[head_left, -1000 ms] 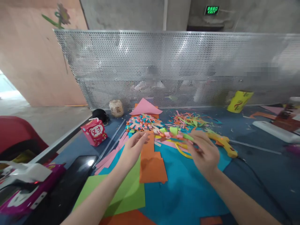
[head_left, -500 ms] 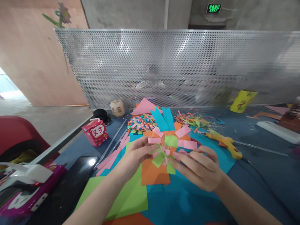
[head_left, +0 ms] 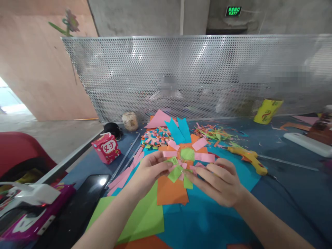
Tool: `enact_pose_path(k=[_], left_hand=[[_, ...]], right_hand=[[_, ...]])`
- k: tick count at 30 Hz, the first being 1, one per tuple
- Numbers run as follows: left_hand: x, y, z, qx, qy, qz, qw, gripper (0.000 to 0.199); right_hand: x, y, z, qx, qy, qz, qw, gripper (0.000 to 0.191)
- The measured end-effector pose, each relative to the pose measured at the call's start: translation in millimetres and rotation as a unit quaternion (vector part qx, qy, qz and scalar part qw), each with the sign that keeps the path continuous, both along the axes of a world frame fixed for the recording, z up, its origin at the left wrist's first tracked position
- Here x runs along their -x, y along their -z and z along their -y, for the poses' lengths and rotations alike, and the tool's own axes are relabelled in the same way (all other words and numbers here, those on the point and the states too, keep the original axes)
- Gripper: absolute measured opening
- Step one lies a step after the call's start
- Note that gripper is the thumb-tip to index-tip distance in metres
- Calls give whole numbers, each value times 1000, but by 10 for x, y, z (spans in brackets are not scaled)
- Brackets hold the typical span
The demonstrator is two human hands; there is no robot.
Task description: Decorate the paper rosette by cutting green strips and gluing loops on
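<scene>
Between my two hands is a flower-like paper craft (head_left: 187, 154) with a green centre, pink strips fanning out and green strips on its lower side. My left hand (head_left: 153, 169) pinches its left lower edge, fingers closed. With fingers curled, my right hand (head_left: 220, 180) grips the lower right edge. Two blue paper strips (head_left: 178, 130) stick up behind the flower. Beneath it lies an orange paper piece (head_left: 172, 192), over a green sheet (head_left: 140, 214) and a blue sheet (head_left: 202, 221). What my fingertips press against is partly hidden.
A yellow glue gun (head_left: 247, 157) with a cord lies to the right. Paper scraps (head_left: 212, 133) and a pile of small curled pieces (head_left: 157, 136) sit farther back. At left are a red drink box (head_left: 106, 148), a phone (head_left: 85, 193) and a power strip (head_left: 38, 214). A perforated metal screen (head_left: 145, 62) stands behind.
The view has tilted up slightly, and my right hand with the paper flower has shifted a little to the left. Both hands keep their hold.
</scene>
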State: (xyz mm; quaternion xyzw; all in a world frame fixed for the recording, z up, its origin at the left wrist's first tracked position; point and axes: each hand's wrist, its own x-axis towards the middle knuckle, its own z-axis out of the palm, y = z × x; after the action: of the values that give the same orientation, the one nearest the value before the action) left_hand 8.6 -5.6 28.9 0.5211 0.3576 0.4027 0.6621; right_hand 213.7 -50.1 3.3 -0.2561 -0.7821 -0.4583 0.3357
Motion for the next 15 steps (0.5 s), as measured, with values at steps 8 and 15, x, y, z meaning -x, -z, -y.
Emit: enact_pose_path(k=[8, 15], left_hand=[[-20, -3, 0, -3, 3, 9, 1000, 12], [-16, 17, -30, 11, -11, 31, 999, 10]], right_hand=[[7, -23, -19, -1, -14, 6, 1000, 17], [14, -24, -10, 0, -11, 5, 1000, 17]])
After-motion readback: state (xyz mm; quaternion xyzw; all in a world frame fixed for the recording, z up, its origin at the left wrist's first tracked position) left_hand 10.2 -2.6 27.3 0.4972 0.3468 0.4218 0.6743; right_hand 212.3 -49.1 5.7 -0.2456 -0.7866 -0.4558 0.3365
